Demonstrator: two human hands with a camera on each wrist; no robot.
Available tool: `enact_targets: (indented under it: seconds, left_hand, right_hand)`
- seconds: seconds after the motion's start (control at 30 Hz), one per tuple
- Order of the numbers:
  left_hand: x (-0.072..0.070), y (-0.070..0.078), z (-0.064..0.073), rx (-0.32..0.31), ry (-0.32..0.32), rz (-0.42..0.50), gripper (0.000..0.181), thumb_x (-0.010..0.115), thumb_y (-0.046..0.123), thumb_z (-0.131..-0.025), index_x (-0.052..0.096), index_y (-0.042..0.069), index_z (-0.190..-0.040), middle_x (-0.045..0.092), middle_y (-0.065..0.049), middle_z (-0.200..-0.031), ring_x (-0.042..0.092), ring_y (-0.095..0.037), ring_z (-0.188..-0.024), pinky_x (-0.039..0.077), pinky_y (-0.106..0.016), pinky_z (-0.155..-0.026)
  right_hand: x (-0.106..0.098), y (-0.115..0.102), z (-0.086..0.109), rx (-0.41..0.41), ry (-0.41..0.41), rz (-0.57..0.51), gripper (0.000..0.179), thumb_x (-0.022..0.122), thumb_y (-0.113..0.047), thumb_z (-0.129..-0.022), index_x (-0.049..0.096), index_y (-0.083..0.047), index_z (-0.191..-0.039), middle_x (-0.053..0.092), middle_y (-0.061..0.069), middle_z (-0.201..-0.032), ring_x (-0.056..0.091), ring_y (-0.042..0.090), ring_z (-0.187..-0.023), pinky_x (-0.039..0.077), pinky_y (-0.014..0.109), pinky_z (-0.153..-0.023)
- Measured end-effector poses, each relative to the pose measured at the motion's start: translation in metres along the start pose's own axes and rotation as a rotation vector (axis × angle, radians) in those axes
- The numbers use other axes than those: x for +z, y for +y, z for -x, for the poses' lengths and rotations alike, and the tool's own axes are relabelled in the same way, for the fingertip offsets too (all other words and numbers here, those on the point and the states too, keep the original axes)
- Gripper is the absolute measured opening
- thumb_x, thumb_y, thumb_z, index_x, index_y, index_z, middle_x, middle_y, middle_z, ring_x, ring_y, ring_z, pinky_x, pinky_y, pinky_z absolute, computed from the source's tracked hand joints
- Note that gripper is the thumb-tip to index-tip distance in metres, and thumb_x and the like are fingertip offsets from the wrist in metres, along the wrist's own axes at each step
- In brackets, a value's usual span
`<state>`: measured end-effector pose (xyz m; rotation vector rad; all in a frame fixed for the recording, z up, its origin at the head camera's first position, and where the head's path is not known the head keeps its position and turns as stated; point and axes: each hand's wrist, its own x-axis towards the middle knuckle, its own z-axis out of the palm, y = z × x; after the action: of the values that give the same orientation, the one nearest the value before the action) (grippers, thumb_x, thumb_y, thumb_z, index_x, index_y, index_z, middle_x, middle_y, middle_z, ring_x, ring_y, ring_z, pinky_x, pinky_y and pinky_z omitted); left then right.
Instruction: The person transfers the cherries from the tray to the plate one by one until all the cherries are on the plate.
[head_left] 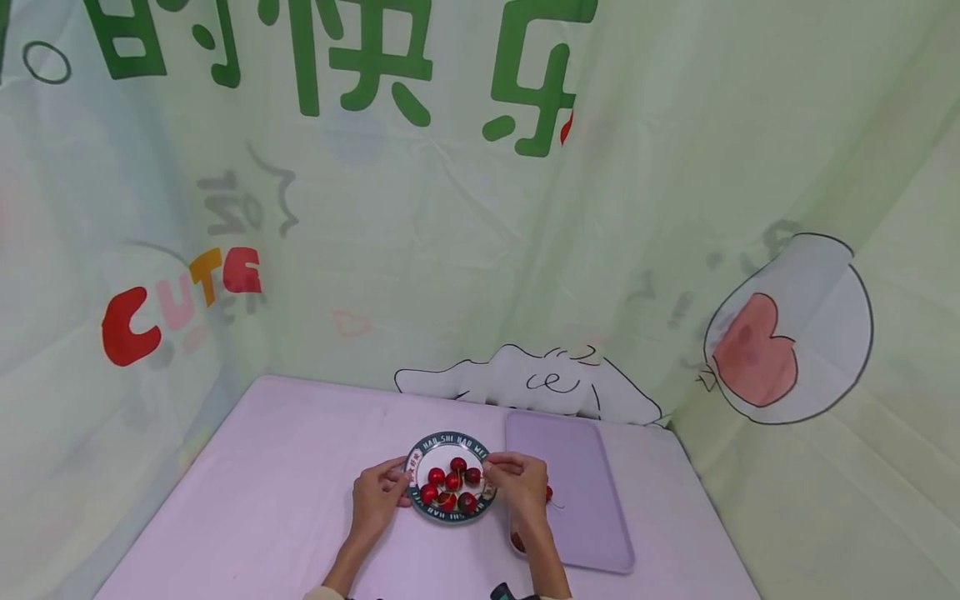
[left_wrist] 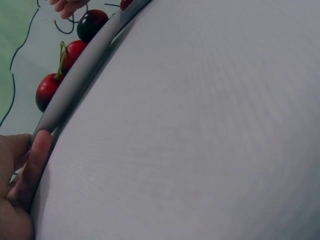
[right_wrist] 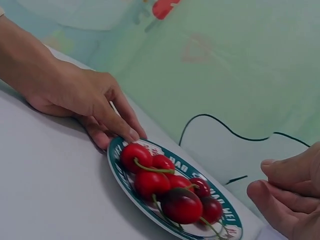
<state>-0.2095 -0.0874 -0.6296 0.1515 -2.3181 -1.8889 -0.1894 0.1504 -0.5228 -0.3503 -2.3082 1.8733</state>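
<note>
L hand (head_left: 375, 497) — plate rim (head_left: 448, 516); R hand (head_left: 527, 485) nr.

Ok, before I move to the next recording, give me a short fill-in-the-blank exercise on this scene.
1. The person's ____ hand grips the rim of the plate.
2. The cherries on the plate are mostly ____ in colour.
3. In the head view, the tray lies to the plate's ____ side.
4. The multicoloured word on the curtain reads ____.

Missing words: left; red; right; CUTE.
</note>
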Motion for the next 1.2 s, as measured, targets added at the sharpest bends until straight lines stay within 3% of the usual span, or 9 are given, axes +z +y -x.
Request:
enact_targets:
  seconds: [0.2, 0.33, 0.5, 0.77, 1.2]
  left_hand:
    - [0.002, 0.000, 0.001, -0.019, 0.007, -0.026, 0.036, 0.076, 0.010, -0.103, 0.074, 0.005, -0.139, 0.074, -0.007, -0.087, 0.073, -0.013, -0.058, 0.060, -0.016, -0.061]
    - [0.001, 0.002, 0.001, -0.019, 0.006, -0.028, 0.037, 0.075, 0.010, -0.103, 0.073, 0.004, -0.140, 0.074, -0.007, -0.090, 0.073, -0.014, -0.059, 0.060, -0.016, -0.062]
    - [0.000, 0.005, 0.003, -0.014, 0.009, -0.021, 0.037, 0.076, 0.010, -0.103, 0.073, 0.003, -0.139, 0.074, -0.009, -0.094, 0.074, -0.015, -0.060, 0.060, -0.016, -0.062]
    - [0.001, 0.003, 0.004, -0.025, 0.001, -0.036, 0.037, 0.076, 0.011, -0.103, 0.073, 0.004, -0.140, 0.074, -0.008, -0.095, 0.073, -0.014, -0.060, 0.060, -0.015, -0.062]
    - [0.002, 0.001, 0.002, -0.019, 0.006, -0.033, 0.037, 0.076, 0.011, -0.103, 0.073, 0.005, -0.140, 0.075, -0.008, -0.091, 0.073, -0.013, -0.060, 0.060, -0.015, -0.063]
  right_hand:
    - [-0.020, -0.012, 0.003, -0.027, 0.071, -0.087, 0.020, 0.081, 0.006, -0.093, 0.077, 0.015, -0.110, 0.082, 0.023, -0.094, 0.081, 0.023, -0.077, 0.067, 0.023, -0.069]
    - [-0.034, -0.015, 0.004, -0.011, 0.115, -0.087, 0.021, 0.082, 0.003, -0.093, 0.077, 0.014, -0.111, 0.082, 0.023, -0.095, 0.081, 0.018, -0.074, 0.067, 0.024, -0.067]
    - [-0.050, -0.008, 0.000, 0.007, 0.132, -0.136, 0.026, 0.083, 0.002, -0.093, 0.076, 0.016, -0.114, 0.083, 0.020, -0.093, 0.077, 0.008, -0.068, 0.065, 0.022, -0.066]
    - [-0.069, 0.003, 0.000, -0.002, 0.170, -0.228, 0.028, 0.080, 0.009, -0.093, 0.071, 0.022, -0.115, 0.082, 0.013, -0.084, 0.079, 0.012, -0.068, 0.068, 0.026, -0.069]
    - [-0.091, 0.022, -0.002, -0.011, 0.256, -0.190, 0.029, 0.080, 0.006, -0.092, 0.072, 0.023, -0.115, 0.082, 0.008, -0.079, 0.076, 0.003, -0.063, 0.063, 0.017, -0.065]
